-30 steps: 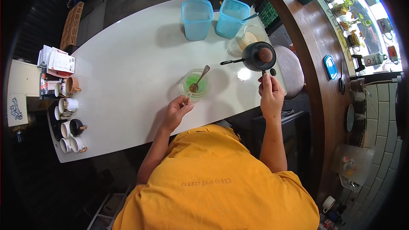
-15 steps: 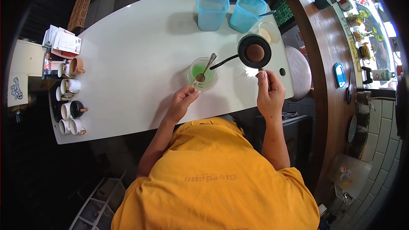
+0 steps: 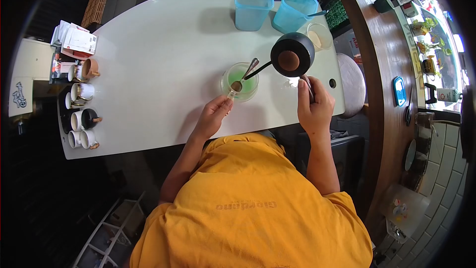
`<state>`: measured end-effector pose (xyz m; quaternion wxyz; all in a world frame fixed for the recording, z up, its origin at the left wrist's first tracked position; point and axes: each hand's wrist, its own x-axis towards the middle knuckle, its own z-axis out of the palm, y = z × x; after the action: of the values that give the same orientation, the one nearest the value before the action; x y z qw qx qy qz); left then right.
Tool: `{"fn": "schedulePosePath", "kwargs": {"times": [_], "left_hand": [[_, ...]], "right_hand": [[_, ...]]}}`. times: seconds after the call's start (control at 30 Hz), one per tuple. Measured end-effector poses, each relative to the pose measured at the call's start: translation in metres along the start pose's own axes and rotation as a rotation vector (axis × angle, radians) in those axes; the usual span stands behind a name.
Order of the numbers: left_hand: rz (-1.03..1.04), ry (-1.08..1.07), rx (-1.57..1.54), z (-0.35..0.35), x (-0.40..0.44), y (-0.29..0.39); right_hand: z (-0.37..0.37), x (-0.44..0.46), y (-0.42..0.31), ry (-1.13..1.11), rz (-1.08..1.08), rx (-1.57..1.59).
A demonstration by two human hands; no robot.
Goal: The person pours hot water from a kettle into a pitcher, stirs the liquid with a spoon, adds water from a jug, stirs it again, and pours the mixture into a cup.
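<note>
Kettle [image 3: 292, 52], right of the cup [image 3: 252, 92], is gripped by the right hand [image 3: 316, 104], spout [image 3: 258, 70] reaching to cup, whose handle [image 3: 231, 94] the left hand [image 3: 213, 114] grips.

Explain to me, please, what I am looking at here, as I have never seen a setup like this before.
There is no machine: these are a person's bare hands, seen from a camera worn on the head, looking forward and down. The orange shirt below is the wearer's own.

The left hand holds a clear cup by its handle; inside are something green and a spoon. The right hand grips the handle of a black kettle, its thin spout reaching the cup. Whether liquid is flowing is too small to tell.

On the white table also stand two blue containers and, at the left end, several cups.
</note>
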<state>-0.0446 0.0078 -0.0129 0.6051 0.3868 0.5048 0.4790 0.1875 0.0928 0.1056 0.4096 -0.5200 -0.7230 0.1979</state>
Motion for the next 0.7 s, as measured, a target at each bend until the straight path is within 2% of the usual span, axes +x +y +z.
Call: {"fn": "schedulePosePath", "kwargs": {"times": [0.7], "left_hand": [[-0.003, 0.009, -0.007, -0.0029, -0.0056, -0.0032]], "right_hand": [[-0.0022, 0.005, 0.0, 0.001, -0.014, -0.017]]}}
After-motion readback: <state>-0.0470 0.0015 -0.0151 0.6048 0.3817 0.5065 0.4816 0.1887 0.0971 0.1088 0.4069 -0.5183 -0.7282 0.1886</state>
